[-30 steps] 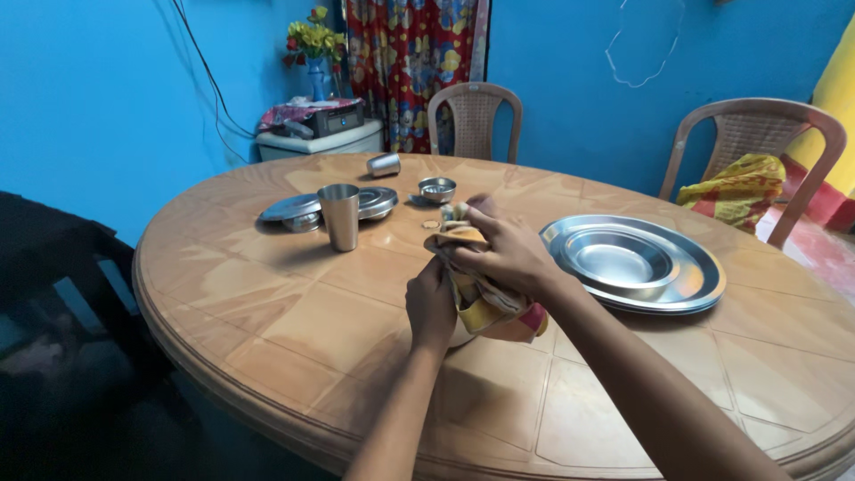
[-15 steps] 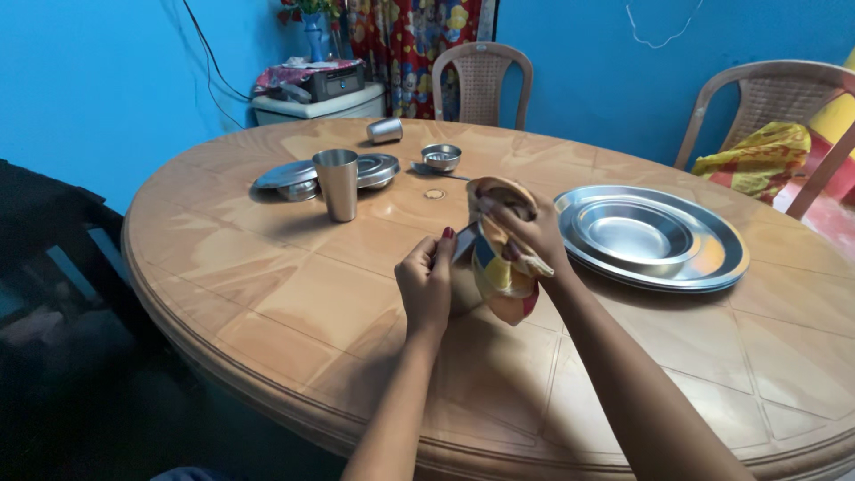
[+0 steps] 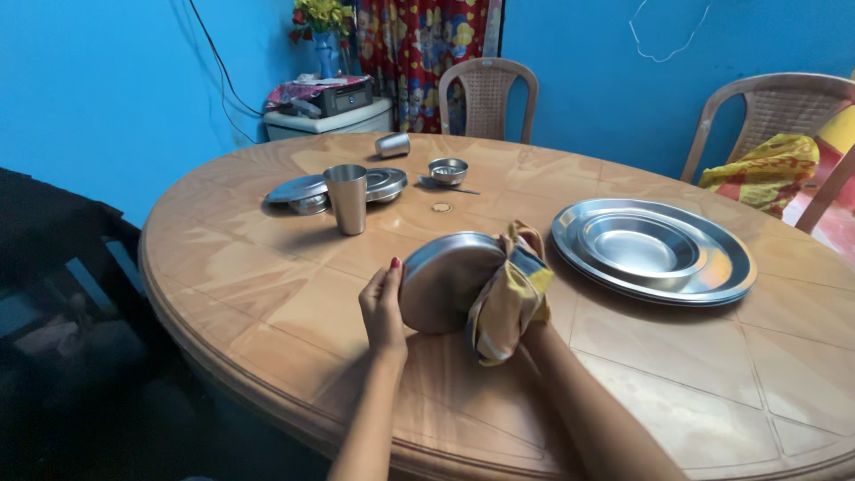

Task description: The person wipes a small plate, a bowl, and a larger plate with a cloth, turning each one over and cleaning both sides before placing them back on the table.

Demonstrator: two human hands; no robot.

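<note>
Since half-second ago, steel bowl (image 3: 445, 283) tipped on edge, underside toward me. Left hand (image 3: 381, 307) grips rim; right hand, hidden under soft yellow cloth (image 3: 508, 294), clasps other side. Smooth, stiff, slippery.

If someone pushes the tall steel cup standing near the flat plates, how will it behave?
The tall steel cup would probably tip rather than slide, since it stands upright, narrow and taller than wide. Once down it would likely roll, like the small cup lying on its side. Its shiny, smooth wall may feel slippery.

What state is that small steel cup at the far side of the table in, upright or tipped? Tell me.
Tipped. The small steel cup lies on its side on the wooden table, while the steel tumbler nearer the person stands upright.
</note>
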